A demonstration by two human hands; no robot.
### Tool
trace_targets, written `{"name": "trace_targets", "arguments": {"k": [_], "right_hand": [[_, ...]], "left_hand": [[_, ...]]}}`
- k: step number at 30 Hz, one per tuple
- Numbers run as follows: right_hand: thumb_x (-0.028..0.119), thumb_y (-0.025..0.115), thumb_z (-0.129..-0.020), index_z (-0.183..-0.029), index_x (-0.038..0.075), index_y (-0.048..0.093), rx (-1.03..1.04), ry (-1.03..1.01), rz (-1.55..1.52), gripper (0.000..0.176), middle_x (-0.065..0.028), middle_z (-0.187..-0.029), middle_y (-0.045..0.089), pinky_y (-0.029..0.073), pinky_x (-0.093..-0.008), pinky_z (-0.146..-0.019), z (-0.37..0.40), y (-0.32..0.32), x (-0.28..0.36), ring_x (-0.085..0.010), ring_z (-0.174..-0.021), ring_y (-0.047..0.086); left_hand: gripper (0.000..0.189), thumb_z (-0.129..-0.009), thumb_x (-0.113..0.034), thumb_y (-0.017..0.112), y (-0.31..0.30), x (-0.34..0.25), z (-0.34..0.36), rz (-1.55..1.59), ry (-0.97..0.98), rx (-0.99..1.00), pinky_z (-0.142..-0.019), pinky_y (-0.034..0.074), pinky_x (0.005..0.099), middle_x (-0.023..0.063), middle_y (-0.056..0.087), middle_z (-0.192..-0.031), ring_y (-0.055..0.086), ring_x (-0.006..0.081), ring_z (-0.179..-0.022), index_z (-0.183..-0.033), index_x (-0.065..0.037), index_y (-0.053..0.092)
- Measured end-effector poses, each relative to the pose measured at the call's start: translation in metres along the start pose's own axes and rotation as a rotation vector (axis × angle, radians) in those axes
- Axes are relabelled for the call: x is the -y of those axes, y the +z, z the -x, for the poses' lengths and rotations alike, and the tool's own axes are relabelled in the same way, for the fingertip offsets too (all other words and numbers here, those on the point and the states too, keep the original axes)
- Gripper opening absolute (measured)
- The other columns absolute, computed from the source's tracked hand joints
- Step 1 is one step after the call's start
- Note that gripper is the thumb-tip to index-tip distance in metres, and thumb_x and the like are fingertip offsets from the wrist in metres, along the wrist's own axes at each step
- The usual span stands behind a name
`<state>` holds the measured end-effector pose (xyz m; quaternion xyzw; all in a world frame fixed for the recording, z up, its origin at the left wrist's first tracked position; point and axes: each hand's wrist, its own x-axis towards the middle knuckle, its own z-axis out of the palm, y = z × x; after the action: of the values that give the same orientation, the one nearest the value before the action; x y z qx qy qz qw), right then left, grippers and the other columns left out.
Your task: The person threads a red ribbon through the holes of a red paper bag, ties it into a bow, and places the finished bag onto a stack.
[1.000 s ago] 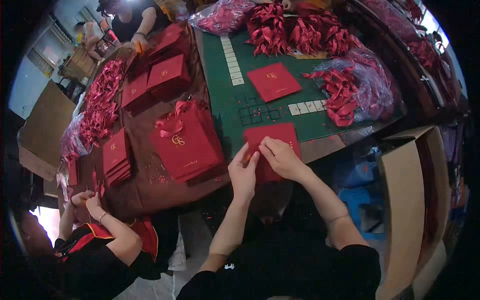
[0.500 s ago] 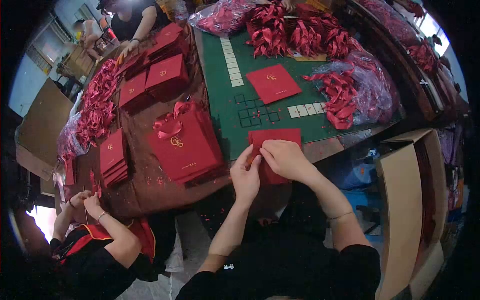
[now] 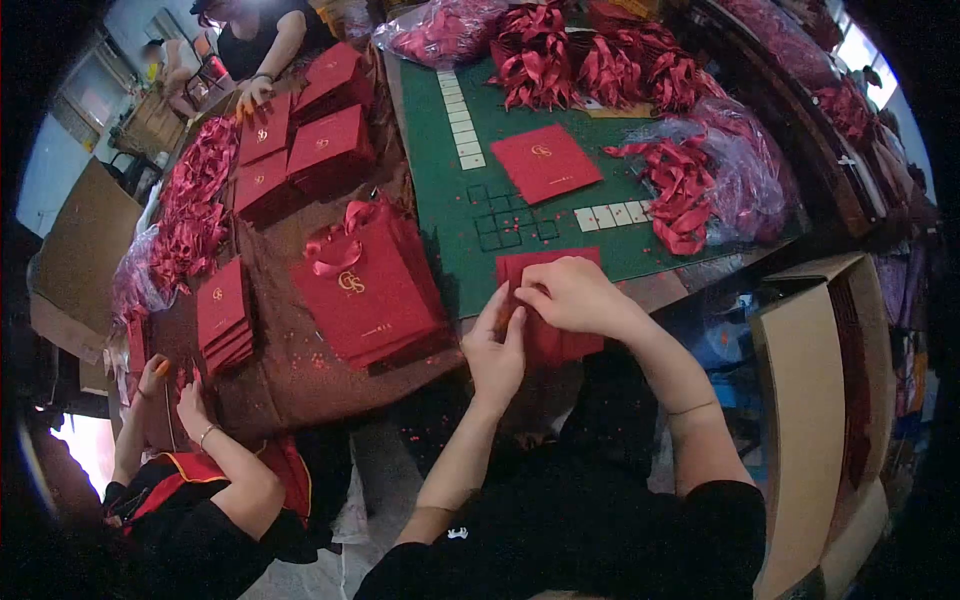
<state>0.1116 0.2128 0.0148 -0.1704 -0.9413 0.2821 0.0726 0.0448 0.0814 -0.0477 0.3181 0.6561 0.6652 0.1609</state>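
A red paper bag lies in front of me at the table's near edge. My left hand grips its left side, thumb and fingers pinched near the upper part. Over the bag's upper middle, my right hand is closed, fingertips curled down against it close to my left thumb. Whatever the right fingertips pinch is hidden. Left of my hands stands a pile of red gift bags with gold print and ribbon handles. Another red bag lies flat beyond on the green mat.
Red ribbon bundles in clear plastic sit on the green mat. Bag stacks cover the brown cloth at left. One co-worker's hands work at lower left, another's hand at the far stacks. A cardboard box stands at right.
My right hand has shifted slightly up over the bag, its wrist bending more. The lower-left co-worker's hands have moved apart. At the far stacks, a bag now lies flatter under the other co-worker's hand.
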Motion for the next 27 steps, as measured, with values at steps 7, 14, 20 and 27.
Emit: {"name": "trace_targets", "arguments": {"k": [7,14,20,27], "right_hand": [[0.015,0.067,-0.083,-0.083,0.001,0.057,-0.062,-0.031,-0.354,0.017,-0.0107,-0.081,0.058,0.046,-0.0327,-0.071,0.005,0.016,-0.043,-0.0220,-0.080,0.058],[0.010,0.070,-0.080,-0.083,0.000,0.061,-0.162,-0.024,-0.576,0.014,-0.0074,-0.082,0.059,0.045,-0.0291,-0.074,0.009,0.039,-0.065,-0.0165,-0.081,0.058],[0.011,0.069,-0.082,-0.084,0.001,0.062,-0.182,0.049,-0.662,0.012,-0.0030,-0.082,0.058,0.043,-0.0254,-0.072,0.012,0.034,-0.061,-0.0111,-0.079,0.056],[0.017,0.075,-0.078,-0.097,0.007,0.049,0.004,0.069,-0.724,0.034,0.0042,-0.065,0.046,0.032,-0.0230,-0.058,0.016,0.025,-0.073,-0.0046,-0.062,0.039]], "left_hand": [[0.032,-0.095,-0.007,0.053,0.004,0.018,-0.001,0.772,-0.701,0.061,-0.073,0.048,0.0212,0.0035,0.063,-0.107,0.060,0.0089,-0.086,-0.127,-0.002,0.054],[0.039,-0.075,-0.002,0.067,0.003,0.012,-0.005,-0.714,0.288,0.017,-0.069,0.043,0.0358,0.0088,0.054,-0.105,0.048,0.0251,-0.085,-0.111,-0.017,0.068],[0.026,-0.068,0.001,0.066,0.006,0.024,-0.028,-0.806,0.613,0.074,-0.068,0.045,0.0403,0.0096,0.056,-0.100,0.050,0.0302,-0.085,-0.093,-0.005,0.067],[0.009,-0.073,-0.002,0.065,-0.016,0.008,-0.037,-0.887,0.757,0.263,-0.069,0.053,0.0384,0.0111,0.059,-0.093,0.061,0.0295,-0.088,-0.082,0.000,0.063]]}}
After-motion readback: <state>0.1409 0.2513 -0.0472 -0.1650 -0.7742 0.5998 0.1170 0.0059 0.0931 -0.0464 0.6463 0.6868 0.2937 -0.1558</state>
